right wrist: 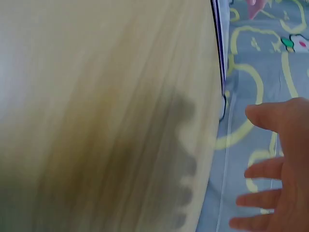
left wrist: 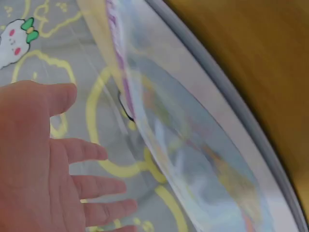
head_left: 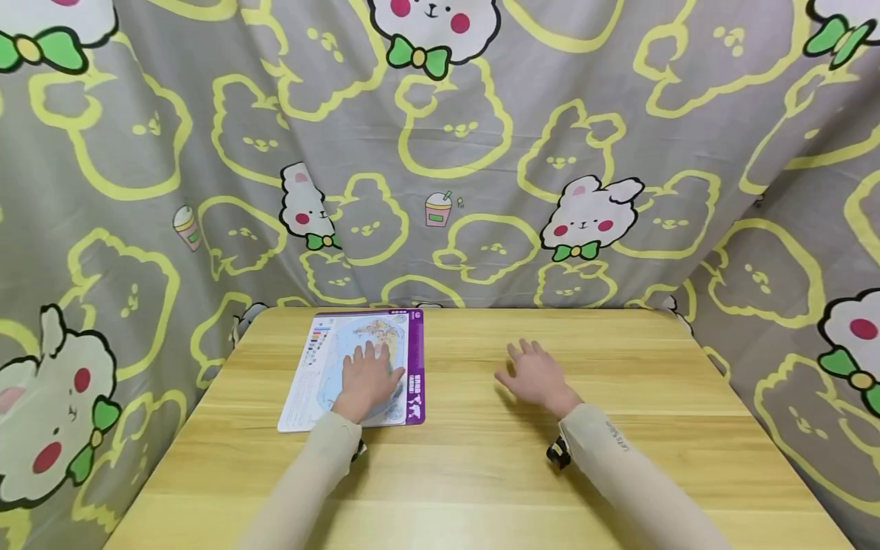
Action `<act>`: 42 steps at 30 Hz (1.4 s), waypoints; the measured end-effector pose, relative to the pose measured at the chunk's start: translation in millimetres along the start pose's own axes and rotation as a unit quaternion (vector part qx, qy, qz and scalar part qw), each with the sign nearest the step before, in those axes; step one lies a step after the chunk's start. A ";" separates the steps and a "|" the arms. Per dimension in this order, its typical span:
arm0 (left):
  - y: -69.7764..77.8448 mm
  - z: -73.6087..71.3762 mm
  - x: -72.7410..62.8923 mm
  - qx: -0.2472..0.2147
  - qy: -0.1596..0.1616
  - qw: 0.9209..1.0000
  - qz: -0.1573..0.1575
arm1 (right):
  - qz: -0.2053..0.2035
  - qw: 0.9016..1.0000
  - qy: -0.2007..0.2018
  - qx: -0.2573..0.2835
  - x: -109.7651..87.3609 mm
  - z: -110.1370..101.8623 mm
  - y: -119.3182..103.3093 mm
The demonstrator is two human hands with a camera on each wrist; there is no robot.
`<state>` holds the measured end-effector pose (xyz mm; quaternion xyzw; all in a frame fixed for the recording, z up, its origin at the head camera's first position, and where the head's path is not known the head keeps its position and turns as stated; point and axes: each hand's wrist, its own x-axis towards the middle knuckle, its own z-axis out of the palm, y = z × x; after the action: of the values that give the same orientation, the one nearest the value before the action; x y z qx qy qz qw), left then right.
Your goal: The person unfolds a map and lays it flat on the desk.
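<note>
A flat printed map (head_left: 330, 382) with a purple strip along its right and top edges lies on the left part of the wooden table. Over it is my left hand (head_left: 367, 378), its fingers spread and relaxed. In the left wrist view a gap shows between that hand (left wrist: 63, 169) and the map's glossy surface (left wrist: 193, 135). My right hand (head_left: 536, 374) hovers above bare wood to the right of the map, fingers loosely extended. It holds nothing, and its shadow falls on the table in the right wrist view.
The wooden table (head_left: 481, 473) reaches back to a grey curtain (head_left: 474, 183) with yellow outlines and white rabbits, which also hangs along both sides. A dark wrist device (head_left: 558, 453) sits under the right cuff.
</note>
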<state>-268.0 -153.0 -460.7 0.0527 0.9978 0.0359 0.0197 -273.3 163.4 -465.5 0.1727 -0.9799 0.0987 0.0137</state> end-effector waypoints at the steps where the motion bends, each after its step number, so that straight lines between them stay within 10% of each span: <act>1: -5.5 0.3 -1.3 -0.004 -0.004 1.000 0.005 | -0.011 1.000 -0.003 0.006 1.0 1.6 -4.0; 25: -112.5 10.4 -44.2 -0.049 -0.070 0.991 0.106 | -0.218 0.972 -0.085 0.032 29.3 39.7 -103.7; 42: -140.5 15.2 -64.0 -0.085 -0.087 0.984 0.129 | -0.307 0.942 -0.138 0.007 38.1 48.1 -156.3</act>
<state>-218.4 -298.2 -483.9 0.1822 0.9704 0.1179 0.1060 -255.4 -2.8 -480.8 0.4768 -0.8711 0.0720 -0.0933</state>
